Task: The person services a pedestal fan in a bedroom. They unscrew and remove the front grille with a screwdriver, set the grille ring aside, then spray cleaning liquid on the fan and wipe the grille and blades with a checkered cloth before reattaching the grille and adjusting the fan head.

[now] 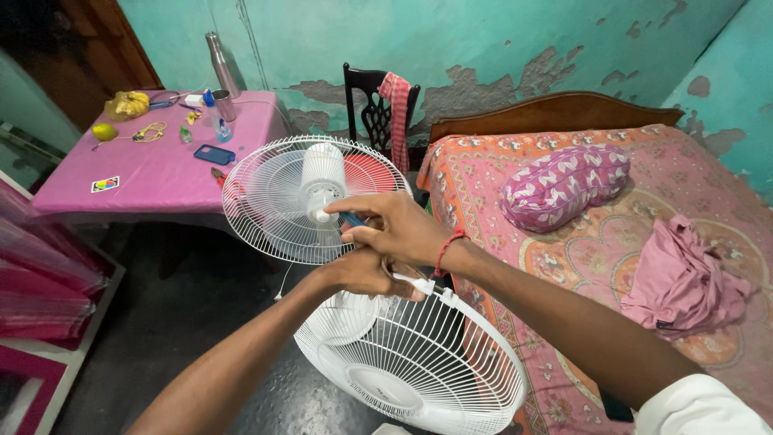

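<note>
I have both hands at the middle of the frame, working on a white fan whose front grille [419, 366] hangs loose at lower centre while the rear guard [266, 193] stands upright behind it. My right hand [398, 225] reaches in toward the motor hub [322, 189], its fingers pinched closed around a small blue-handled tool [352, 218], probably a screwdriver, though most of it is hidden. My left hand [366, 272] sits just below, its grip curled shut on the top rim of the grille where a white clip shows; I cannot see its fingertips. I judge the step in hand to be the stripping of the fan's front: grille unhooked, tool now at the hub. The next move calls for the tool tip seated squarely on its fastener, and a steady left hand so the grille does not swing into the guard. In the upper left, the pink counter [153, 177] carries a phone [214, 154] and a steel bottle [222, 64]; the bed [644, 209] fills the right.
</note>
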The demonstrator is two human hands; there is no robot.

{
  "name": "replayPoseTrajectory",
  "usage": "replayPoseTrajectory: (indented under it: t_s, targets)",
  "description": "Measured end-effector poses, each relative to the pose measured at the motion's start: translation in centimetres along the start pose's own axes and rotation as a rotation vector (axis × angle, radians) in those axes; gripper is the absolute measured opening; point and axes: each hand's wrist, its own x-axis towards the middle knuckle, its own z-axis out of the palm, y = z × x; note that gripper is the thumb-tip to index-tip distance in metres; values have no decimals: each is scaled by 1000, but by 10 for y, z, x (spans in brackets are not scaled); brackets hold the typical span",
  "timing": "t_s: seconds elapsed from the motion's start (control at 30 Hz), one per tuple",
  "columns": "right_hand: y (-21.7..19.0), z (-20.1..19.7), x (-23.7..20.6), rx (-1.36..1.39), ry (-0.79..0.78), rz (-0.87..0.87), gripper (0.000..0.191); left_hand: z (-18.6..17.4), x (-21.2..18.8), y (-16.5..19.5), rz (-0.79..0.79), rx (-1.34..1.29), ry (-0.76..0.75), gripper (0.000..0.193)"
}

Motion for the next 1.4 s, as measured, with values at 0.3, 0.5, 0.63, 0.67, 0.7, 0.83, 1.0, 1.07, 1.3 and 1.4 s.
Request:
replayPoseTrajectory:
  t_s: [0.3, 0.5, 0.63, 0.67, 0.7, 0.83, 1.0, 1.07, 1.3, 1.4]
  targets:
    - [18, -1, 9, 134, -42, 66, 26, 11, 4, 2, -82, 28, -45, 56]
    - [1, -1, 3, -187, 28, 140, 28, 20, 8, 3, -39, 40, -33, 50]
    - [3, 1, -2, -236, 66, 142, 28, 25, 12, 2, -77, 57, -9, 50]
    - [7, 0, -4, -204, 61, 109, 27, 25, 13, 1, -78, 33, 1, 52]
    - [11, 0, -5, -172, 55, 75, 25, 26, 14, 1, -80, 9, 13, 55]
    - [32, -9, -6, 70, 15, -52, 22, 26, 22, 4, -88, -43, -16, 60]
    - [41, -25, -10, 128, -64, 42, 24, 34, 30, 14, -89, -17, -9, 56]
    - [39, -29, -15, 65, -57, 26, 26, 38, 33, 19, -85, -5, -4, 53]
    - [30, -46, -32, -99, -35, 15, 33, 52, 48, 36, -141, 31, 15, 53]
    - [35, -54, -39, -119, -34, 22, 35, 60, 56, 41, -150, 16, 20, 53]
